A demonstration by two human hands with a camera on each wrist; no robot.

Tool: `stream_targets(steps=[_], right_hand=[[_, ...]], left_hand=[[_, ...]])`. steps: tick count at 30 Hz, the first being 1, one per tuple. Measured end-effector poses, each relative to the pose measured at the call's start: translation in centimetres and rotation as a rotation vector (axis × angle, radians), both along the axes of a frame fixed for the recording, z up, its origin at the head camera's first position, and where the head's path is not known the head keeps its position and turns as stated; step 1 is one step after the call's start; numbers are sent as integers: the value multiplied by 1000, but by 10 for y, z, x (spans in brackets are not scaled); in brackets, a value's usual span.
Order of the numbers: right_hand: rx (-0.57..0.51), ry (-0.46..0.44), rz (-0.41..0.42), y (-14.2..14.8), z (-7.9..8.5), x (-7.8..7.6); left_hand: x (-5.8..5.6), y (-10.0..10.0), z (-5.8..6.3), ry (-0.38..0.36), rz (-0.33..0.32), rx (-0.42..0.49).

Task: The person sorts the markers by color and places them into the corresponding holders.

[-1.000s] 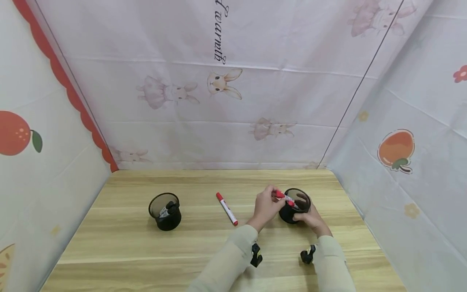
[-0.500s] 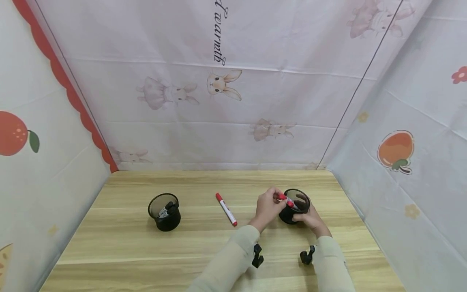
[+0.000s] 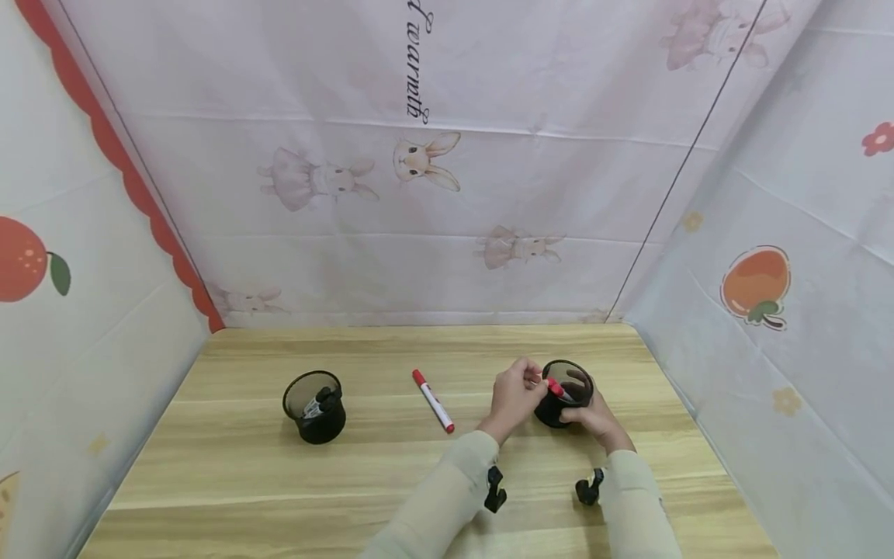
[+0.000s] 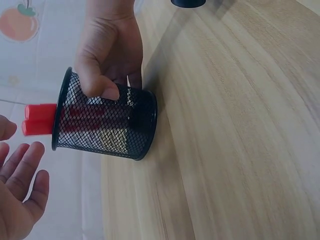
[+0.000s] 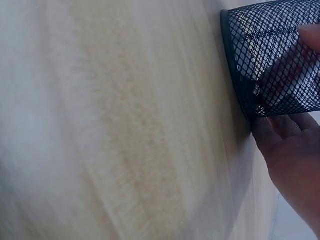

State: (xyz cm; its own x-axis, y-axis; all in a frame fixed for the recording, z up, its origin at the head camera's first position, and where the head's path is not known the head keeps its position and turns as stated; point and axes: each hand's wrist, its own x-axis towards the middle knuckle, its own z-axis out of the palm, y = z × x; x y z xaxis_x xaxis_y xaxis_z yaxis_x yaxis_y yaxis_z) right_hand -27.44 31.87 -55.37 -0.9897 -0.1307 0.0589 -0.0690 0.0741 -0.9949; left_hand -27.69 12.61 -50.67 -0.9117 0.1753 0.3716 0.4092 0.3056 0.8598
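Observation:
My right hand (image 3: 599, 419) grips a black mesh pen cup (image 4: 102, 117) on the right side of the table. Its thumb lies on the near side and its fingers go behind, as the right wrist view (image 5: 295, 160) also shows. Two red-capped markers (image 4: 39, 120) stand in this cup, their caps above the rim. Just left of the rim is my left hand (image 3: 513, 396), its fingers loosely bent and apart from the caps, holding nothing in the left wrist view.
Another red-capped marker (image 3: 434, 402) lies on the wooden table (image 3: 391, 497) left of my hands. Farther left stands a second black mesh pen cup (image 3: 321, 428), with black-capped markers (image 3: 321, 400) inside. Printed cloth walls (image 3: 447, 287) bound the table's back and sides.
The red-capped marker that my left hand held at the rim has dropped into the pen cup, and the fingers have let it go. My right hand keeps its grip on the cup.

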Motion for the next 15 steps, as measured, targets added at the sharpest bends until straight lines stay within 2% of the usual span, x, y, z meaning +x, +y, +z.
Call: stream_targets(steps=[9, 15], right_hand=[[20, -19, -28, 6, -16, -6], [55, -7, -36, 7, -17, -6]], left_hand=[[2, -3, 0, -39, -5, -14], [4, -4, 0, -39, -5, -19]])
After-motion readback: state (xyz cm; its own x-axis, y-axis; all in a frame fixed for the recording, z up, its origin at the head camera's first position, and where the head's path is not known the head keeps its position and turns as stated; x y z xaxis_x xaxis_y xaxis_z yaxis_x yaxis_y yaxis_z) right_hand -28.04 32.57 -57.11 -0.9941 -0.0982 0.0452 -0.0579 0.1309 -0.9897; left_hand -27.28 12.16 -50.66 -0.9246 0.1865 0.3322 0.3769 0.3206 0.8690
